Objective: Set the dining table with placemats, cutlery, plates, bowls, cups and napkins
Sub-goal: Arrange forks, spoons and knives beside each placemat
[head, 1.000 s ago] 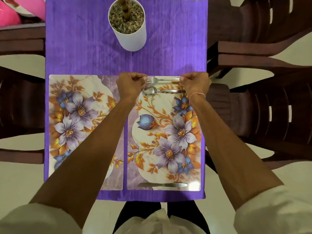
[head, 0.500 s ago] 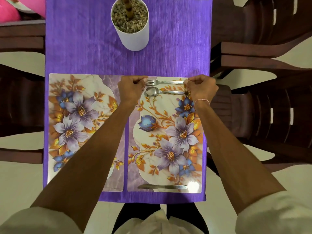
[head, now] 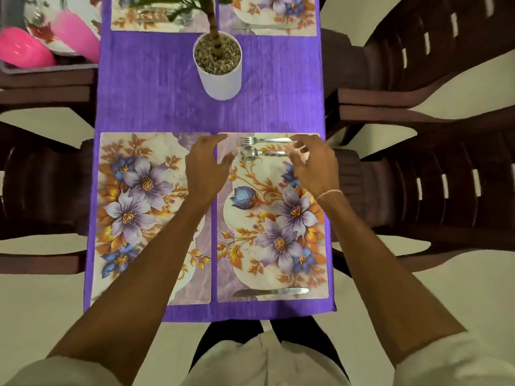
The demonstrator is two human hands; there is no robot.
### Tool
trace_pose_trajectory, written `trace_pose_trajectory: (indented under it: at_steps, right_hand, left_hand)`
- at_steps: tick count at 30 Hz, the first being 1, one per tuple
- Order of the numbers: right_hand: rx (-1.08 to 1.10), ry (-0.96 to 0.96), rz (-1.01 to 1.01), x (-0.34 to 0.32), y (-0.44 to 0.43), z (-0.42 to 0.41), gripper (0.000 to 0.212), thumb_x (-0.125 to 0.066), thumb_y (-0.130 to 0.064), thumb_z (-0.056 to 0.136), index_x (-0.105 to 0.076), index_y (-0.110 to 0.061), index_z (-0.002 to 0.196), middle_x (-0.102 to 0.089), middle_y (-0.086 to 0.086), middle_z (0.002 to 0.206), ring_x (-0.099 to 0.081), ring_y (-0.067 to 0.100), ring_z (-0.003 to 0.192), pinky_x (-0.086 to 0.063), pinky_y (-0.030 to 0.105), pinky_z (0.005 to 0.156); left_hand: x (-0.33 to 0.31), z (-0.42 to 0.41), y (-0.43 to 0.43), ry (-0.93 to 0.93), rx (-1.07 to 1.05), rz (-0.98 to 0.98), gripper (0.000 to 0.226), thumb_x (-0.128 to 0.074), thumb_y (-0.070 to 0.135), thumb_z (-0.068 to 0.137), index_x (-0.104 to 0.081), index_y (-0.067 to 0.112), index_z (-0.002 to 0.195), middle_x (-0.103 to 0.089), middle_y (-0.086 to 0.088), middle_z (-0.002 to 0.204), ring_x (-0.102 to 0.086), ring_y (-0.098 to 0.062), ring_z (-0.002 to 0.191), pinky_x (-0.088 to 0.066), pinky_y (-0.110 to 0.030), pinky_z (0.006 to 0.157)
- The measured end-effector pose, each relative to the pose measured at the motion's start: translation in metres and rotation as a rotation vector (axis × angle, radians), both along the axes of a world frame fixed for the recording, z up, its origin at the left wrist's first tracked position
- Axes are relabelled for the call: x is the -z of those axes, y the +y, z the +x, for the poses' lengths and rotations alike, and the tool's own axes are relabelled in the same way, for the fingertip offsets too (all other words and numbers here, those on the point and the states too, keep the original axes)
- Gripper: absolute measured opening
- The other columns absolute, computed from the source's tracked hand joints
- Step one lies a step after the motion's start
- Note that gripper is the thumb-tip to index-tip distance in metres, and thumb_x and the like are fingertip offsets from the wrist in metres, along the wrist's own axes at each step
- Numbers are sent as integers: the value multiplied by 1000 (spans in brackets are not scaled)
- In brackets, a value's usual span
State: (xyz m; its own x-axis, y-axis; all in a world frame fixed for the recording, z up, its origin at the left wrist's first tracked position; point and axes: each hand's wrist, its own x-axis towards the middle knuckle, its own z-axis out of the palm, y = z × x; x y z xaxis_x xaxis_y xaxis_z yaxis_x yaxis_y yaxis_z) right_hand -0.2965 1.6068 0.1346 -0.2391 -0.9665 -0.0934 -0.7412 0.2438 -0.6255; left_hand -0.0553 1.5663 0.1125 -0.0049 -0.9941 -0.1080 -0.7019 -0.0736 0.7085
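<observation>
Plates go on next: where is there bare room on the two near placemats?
Right placemat: its middle, between the spoon and the knife. Left placemat: no cutlery, but the left arm crosses it. Crowded at the fork, where the left hand and right hand hover.

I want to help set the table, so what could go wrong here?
The knife lies at the near edge of the placemat, close to the rim of the table; a bump might push it off. The left hand and right hand hover open beside the fork and spoon; a careless sweep could knock them crooked.
</observation>
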Motion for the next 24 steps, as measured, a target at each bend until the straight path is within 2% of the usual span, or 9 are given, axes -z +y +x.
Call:
trace_pose_trajectory:
  at_steps: [4, 7, 10, 12, 15, 19, 24]
  right_hand:
    - [-154, 64, -13, -28, 44, 33, 35, -66, -25, 96, -64, -17, 130, -63, 8, 126, -57, 30, 116, -52, 42, 90]
    - [-190, 64, -74, -36, 81, 59, 45, -65, -25, 95, -59, -15, 138, -60, 9, 136, -54, 31, 123, -50, 48, 98]
    - [-249, 106, -162, -44, 120, 92, 62, -58, -36, 97, -46, -9, 150, -48, 15, 152, -44, 35, 139, -38, 50, 114]
    - [-302, 171, -177, -54, 137, 121, 73, -51, -46, 99, -31, -10, 159, -30, 15, 165, -27, 36, 152, -25, 54, 122]
    - [-387, 240, -221, -76, 156, 170, 79, -43, -55, 100, -18, -14, 163, -13, 10, 171, -11, 32, 158, -12, 57, 126]
    - [-379, 255, -289, -88, 168, 207, 77, -48, -51, 100, -23, -14, 162, -16, 10, 170, -14, 33, 157, -16, 60, 123]
    - [-395, 310, -385, -112, 146, 307, 75, -48, -52, 101, -26, -14, 161, -17, 11, 170, -12, 32, 158, -14, 61, 123]
  left_hand:
    - [-33, 28, 50, -62, 114, -29, 65, -68, 53, 92, -56, 16, 144, -59, -11, 144, -56, -31, 132, -44, -49, 110]
    - [-47, 60, 97, -212, 193, -99, 85, -46, 75, 92, -46, 14, 152, -49, -11, 155, -46, -33, 142, -39, -57, 113]
    - [-64, 87, 152, -440, 203, -220, 87, -41, 73, 95, -29, 17, 161, -28, -11, 167, -25, -32, 154, -19, -59, 123]
    - [-82, 103, 177, -541, 179, -264, 86, -36, 72, 98, -21, 17, 163, -17, -11, 170, -15, -33, 157, -10, -57, 126]
    - [-109, 136, 209, -577, 102, -311, 82, -32, 68, 100, -21, 15, 163, -16, -13, 170, -14, -33, 158, -11, -59, 125]
    - [-114, 165, 225, -642, 79, -279, 84, -33, 68, 100, -20, 14, 163, -16, -11, 171, -16, -33, 157, -15, -60, 124]
    - [-133, 271, 220, -670, -25, -317, 91, -35, 72, 97, -14, 15, 164, -7, -10, 172, -5, -31, 159, -15, -60, 124]
